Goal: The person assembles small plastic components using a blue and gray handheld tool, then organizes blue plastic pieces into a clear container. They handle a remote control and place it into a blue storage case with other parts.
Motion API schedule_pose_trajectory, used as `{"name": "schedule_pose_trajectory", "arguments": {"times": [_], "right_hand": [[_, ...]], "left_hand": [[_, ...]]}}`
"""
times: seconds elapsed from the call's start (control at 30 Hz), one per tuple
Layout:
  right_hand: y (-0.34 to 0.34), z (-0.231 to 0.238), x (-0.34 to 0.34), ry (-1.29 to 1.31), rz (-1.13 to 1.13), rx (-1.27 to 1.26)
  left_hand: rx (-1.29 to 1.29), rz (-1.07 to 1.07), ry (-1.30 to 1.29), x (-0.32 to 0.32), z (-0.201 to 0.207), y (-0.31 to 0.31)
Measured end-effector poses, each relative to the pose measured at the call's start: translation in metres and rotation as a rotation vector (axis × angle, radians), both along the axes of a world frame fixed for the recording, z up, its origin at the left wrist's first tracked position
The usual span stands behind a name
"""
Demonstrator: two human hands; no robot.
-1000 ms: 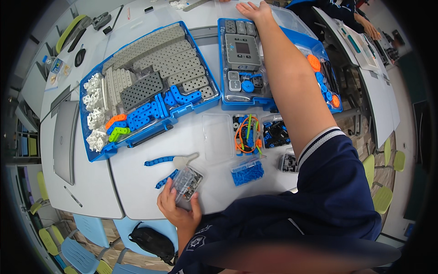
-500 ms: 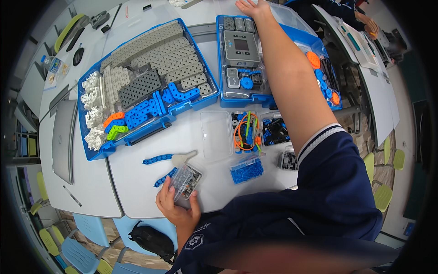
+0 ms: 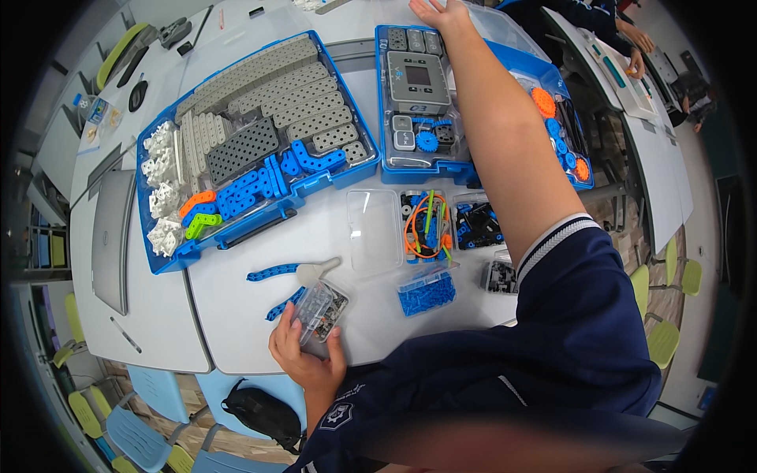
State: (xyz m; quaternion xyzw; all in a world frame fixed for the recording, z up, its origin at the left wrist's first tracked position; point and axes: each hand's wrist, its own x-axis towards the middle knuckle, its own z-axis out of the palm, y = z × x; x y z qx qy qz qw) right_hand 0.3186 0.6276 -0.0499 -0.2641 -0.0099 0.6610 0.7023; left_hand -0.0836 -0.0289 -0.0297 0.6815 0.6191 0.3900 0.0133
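A: We start at the left hand (image 3: 306, 359), and it's curled around a clear box (image 3: 322, 311) of small parts: fingers along the left side, thumb by the near right corner!

B: A firm hold, and we see that box low and left of centre, by the near edge of the white table (image 3: 233, 319). And the right hand (image 3: 438, 14)?

A: Way up at the top edge, fingers loosely spread, open! We can't tell whether it touches anything, as the frame trims it.

B: Moving outward, we have a blue-handled tool (image 3: 309, 274) just beyond the clear box, then a small box of blue pins (image 3: 426, 296) to its right.

A: Farther out, two blue trays: beams in the left tray (image 3: 319, 188), a grey controller (image 3: 418, 82) in the right one.

B: What's changed over the second? Our left-hand grip matches, the right hand shows a little less, and a co-worker's hand (image 3: 635, 61) now sits lower at far right!
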Motion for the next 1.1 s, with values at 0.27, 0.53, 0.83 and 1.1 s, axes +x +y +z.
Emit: {"name": "schedule_pose_trajectory", "arguments": {"times": [0.27,0.53,0.83,1.1], "right_hand": [[0.001,-0.002,0.001,-0.004,0.008,0.005],[-0.032,0.013,-0.014,0.113,0.038,0.077],[0.014,-0.004,-0.005,-0.066,0.077,0.140],[0.025,-0.012,0.001,-0.101,0.038,0.112]], "left_hand": [[-0.004,-0.002,-0.005,0.000,-0.001,0.000],[0.002,-0.002,-0.011,0.000,0.000,0.000],[-0.009,-0.005,-0.013,0.001,-0.001,-0.001],[-0.009,0.004,-0.014,0.001,0.000,-0.001]]}}
